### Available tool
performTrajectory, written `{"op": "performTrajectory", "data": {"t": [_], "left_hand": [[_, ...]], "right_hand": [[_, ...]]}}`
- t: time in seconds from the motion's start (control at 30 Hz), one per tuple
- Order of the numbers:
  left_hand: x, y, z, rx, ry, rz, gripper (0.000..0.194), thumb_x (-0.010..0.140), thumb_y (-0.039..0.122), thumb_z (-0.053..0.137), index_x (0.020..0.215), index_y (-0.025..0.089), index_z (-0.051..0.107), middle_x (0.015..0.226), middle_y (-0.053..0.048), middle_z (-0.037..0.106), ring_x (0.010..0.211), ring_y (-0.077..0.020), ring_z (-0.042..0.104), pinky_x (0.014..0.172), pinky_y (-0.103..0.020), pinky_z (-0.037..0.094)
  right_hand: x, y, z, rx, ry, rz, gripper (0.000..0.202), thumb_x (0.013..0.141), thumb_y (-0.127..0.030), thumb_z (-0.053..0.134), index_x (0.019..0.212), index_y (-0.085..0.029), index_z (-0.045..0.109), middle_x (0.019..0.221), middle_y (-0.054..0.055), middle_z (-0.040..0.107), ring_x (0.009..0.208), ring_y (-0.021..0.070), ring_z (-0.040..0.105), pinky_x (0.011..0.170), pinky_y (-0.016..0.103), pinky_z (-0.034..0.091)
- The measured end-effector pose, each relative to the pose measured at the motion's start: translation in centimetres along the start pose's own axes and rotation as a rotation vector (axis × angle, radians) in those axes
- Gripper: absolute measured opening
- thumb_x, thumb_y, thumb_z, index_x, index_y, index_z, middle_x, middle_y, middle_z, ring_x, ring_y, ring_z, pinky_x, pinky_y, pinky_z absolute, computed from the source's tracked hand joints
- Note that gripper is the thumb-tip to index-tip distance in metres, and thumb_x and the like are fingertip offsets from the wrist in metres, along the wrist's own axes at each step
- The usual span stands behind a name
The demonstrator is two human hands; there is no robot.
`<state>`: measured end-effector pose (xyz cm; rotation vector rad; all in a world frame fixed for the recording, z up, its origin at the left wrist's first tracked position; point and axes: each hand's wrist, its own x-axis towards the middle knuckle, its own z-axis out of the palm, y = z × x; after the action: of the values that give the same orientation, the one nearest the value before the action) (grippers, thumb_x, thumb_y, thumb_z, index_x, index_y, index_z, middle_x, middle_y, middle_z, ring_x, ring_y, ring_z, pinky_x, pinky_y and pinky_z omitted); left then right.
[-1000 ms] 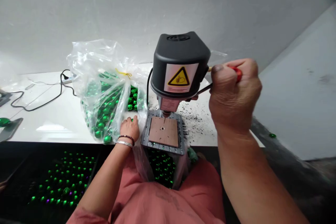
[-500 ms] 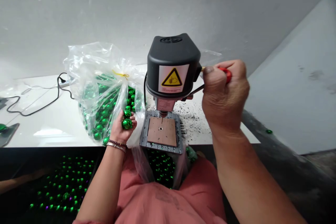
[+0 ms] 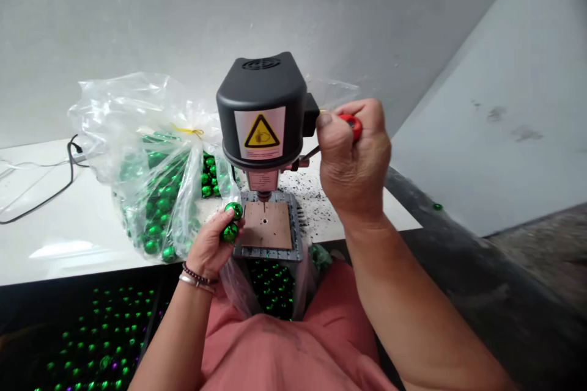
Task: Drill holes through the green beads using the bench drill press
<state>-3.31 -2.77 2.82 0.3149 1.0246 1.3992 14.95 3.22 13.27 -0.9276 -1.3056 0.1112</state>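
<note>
Two shiny green balls (image 3: 230, 232) are held in my left hand (image 3: 214, 243), beside the left edge of a brown board (image 3: 268, 232) with a small hole. The board lies on the grey slotted base (image 3: 296, 238) of a black drill press (image 3: 261, 91), which bears a yellow warning label. A thin bit points down above the board. My right hand (image 3: 355, 162) is wrapped round something at the press's right side, a red knob (image 3: 352, 125) showing between its fingers. A lever runs from the press toward this hand.
Left of the press, a clear plastic bag (image 3: 151, 195) of green balls, tied with yellow, stands on the white table (image 3: 59, 244). Dark shavings (image 3: 312, 201) lie right of the base. More green balls (image 3: 273, 293) are in a bag below the table edge. A black cable (image 3: 50, 198) runs left.
The view has turned right. My left hand with the two balls has moved closer to the board. My right hand has stayed at the red knob.
</note>
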Motion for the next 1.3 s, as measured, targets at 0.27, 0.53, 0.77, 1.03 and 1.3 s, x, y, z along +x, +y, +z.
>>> {"op": "performTrajectory", "data": {"t": [0.27, 0.53, 0.77, 1.03, 1.3], "left_hand": [[-0.8, -1.8, 0.6, 0.047, -0.175, -0.077, 0.037, 0.073, 0.018, 0.065, 0.109, 0.017, 0.055, 0.085, -0.004, 0.063, 0.065, -0.012, 0.062, 0.05, -0.018, 0.047], [0.7, -2.2, 0.8, 0.188, -0.007, -0.043, 0.035, 0.072, 0.015, 0.062, 0.107, 0.012, 0.056, 0.086, -0.007, 0.064, 0.073, -0.0164, 0.066, 0.052, -0.019, 0.05], [1.8, -2.4, 1.4, 0.583, 0.064, 0.096, 0.043, 0.061, 0.031, 0.073, 0.099, 0.013, 0.062, 0.072, 0.0, 0.062, 0.049, -0.007, 0.053, 0.04, -0.017, 0.039], [3.6, -3.4, 1.6, 1.015, 0.067, 0.217, 0.041, 0.067, 0.037, 0.065, 0.105, 0.018, 0.065, 0.084, -0.003, 0.068, 0.049, -0.007, 0.049, 0.045, -0.019, 0.039], [3.2, -3.6, 2.3, 1.293, 0.092, 0.282, 0.038, 0.068, 0.035, 0.064, 0.103, 0.021, 0.066, 0.078, -0.001, 0.068, 0.069, -0.0155, 0.06, 0.06, -0.023, 0.043]], "right_hand": [[1.4, 0.3, 0.1, 0.011, -0.095, 0.045, 0.027, 0.083, -0.042, 0.046, 0.071, -0.019, 0.04, 0.059, -0.006, 0.036, 0.053, 0.0032, 0.033, 0.053, 0.02, 0.032], [4.3, 1.2, 1.3, -0.095, -0.207, 0.205, 0.036, 0.083, -0.037, 0.051, 0.061, -0.018, 0.03, 0.056, -0.006, 0.031, 0.057, 0.0038, 0.027, 0.059, 0.021, 0.03], [4.0, 1.4, 1.4, -0.069, -0.167, 0.168, 0.035, 0.083, -0.039, 0.051, 0.063, -0.019, 0.03, 0.057, -0.005, 0.031, 0.057, 0.0053, 0.028, 0.056, 0.02, 0.03], [4.2, 1.5, 1.3, -0.036, -0.187, 0.181, 0.037, 0.082, -0.039, 0.054, 0.062, -0.02, 0.03, 0.055, -0.006, 0.031, 0.055, 0.0051, 0.027, 0.053, 0.02, 0.028], [4.1, 1.1, 0.9, -0.019, -0.215, 0.2, 0.034, 0.082, -0.035, 0.054, 0.063, -0.02, 0.03, 0.057, -0.007, 0.032, 0.055, 0.0049, 0.029, 0.053, 0.02, 0.029]]}}
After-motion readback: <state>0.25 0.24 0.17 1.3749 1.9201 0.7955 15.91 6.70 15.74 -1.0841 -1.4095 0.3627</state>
